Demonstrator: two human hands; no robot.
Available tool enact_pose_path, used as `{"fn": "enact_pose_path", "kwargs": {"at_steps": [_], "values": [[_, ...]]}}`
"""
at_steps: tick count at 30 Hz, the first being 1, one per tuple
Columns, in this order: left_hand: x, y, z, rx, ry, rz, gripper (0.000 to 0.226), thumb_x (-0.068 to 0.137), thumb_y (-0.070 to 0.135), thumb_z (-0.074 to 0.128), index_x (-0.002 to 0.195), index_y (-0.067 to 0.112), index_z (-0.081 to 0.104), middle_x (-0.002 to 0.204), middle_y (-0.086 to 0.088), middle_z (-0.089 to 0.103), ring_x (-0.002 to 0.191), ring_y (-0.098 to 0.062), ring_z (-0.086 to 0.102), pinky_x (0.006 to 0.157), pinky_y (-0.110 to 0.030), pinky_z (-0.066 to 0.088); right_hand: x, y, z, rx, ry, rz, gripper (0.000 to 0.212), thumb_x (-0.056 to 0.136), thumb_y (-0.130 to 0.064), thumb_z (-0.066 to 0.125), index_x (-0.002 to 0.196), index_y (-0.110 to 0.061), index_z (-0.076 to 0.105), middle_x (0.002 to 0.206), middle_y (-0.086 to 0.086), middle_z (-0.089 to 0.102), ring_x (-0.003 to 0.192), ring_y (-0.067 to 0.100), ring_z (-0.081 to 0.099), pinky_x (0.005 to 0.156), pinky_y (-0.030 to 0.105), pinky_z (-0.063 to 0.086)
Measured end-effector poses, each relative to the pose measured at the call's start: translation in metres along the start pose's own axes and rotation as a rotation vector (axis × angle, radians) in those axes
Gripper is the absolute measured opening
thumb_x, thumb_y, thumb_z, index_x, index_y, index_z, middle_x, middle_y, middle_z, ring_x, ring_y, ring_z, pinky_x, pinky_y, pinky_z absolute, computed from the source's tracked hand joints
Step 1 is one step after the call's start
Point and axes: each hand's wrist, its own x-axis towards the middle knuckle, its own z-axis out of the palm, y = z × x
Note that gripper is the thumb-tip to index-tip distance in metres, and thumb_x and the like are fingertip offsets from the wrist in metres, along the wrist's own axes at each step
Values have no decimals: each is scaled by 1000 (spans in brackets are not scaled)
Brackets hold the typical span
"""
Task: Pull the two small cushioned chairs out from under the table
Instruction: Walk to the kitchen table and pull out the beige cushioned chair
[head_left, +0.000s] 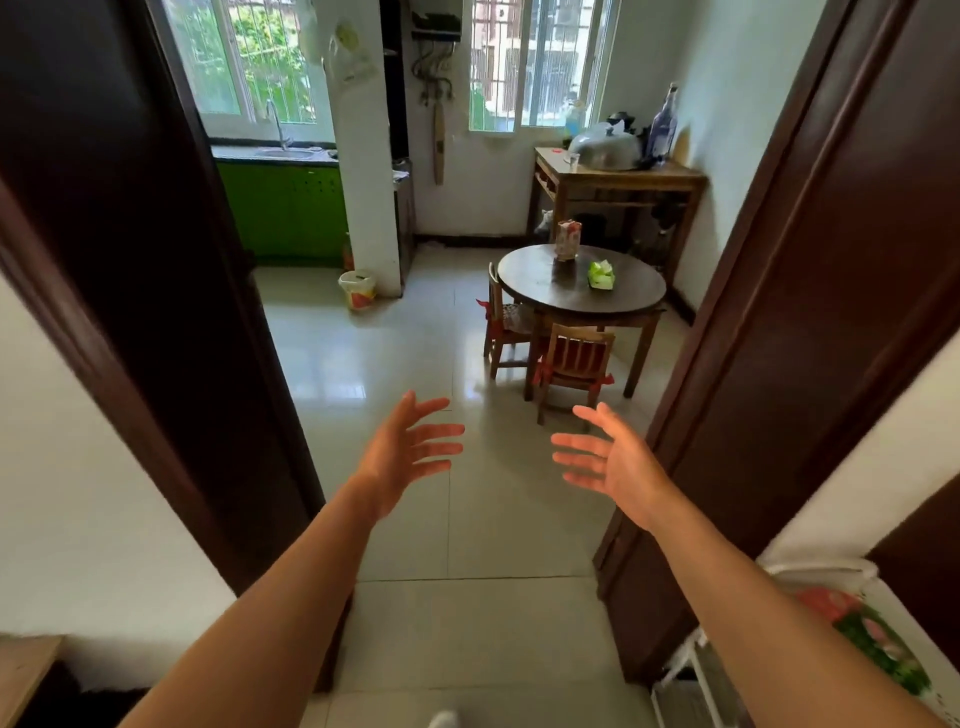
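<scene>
1. Head view: a person stands in a dark wooden doorway (779, 312), looking into a tiled room. The landmark is a round dark wooden table (582, 283) well ahead, to the right of centre.

2. Both bare arms reach forward. The left hand (402, 457) and right hand (615, 460) are spread, fingers apart, palms facing each other, holding nothing. Both are well short of the table.

3. Two small wooden chairs sit tucked at the table. The left chair (504, 325) is at the table's left edge, its patterned cushion partly under the top. The near chair (574, 361) is at the table's front edge, its slatted back facing the camera, with a red cushion tied by red bows.

4. On the table stand a tall patterned container (568, 239) and a green packet (601, 274).

5. Progress, as a judgement: nothing is done yet. Neither chair appears pulled out, and neither hand touches one. Still left are walking to the table, gripping each chair and drawing both clear.
</scene>
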Motion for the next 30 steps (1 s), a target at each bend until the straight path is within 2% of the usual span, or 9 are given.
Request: {"fn": "enact_pose_path", "kwargs": {"at_steps": [14,18,22,26,30], "values": [[250,73,-62,59,-60,-54,49,94,55,28,110,23,63,106,-9,70,96,-27,66,80,-38,49,254,-50,59,-23,-3,39,39,91,-49,39,117,-26,56,109,12,70,99,29,66,74,39,53],[308,82,-74,46,-55,-59,48,93,54,31,112,22,62,105,-8,71,95,-27,67,83,-39,50,315,-58,65,-40,-17,49,34,91,-51,39,109,-30,59,107,10,71,100,30,66,79,41,52],[374,92,-81,38,-34,-48,48,93,54,32,115,22,61,107,-9,70,97,-29,67,83,-39,51,388,-71,66,-25,-18,63,33,90,-49,41,106,-27,60,103,11,72,95,30,65,87,43,47],[448,107,-83,48,-2,-29,47,94,50,34,121,20,58,109,-9,69,98,-28,66,84,-38,51,467,-91,67,-38,-73,49,34,92,-49,37,110,-27,57,110,13,68,98,31,64,88,44,47],[521,124,-81,62,18,-35,42,95,48,35,120,21,56,112,-10,67,101,-30,65,88,-40,49,547,-116,70,-61,-115,67,45,94,-49,34,125,-21,52,109,10,68,98,28,64,92,46,45]]}}
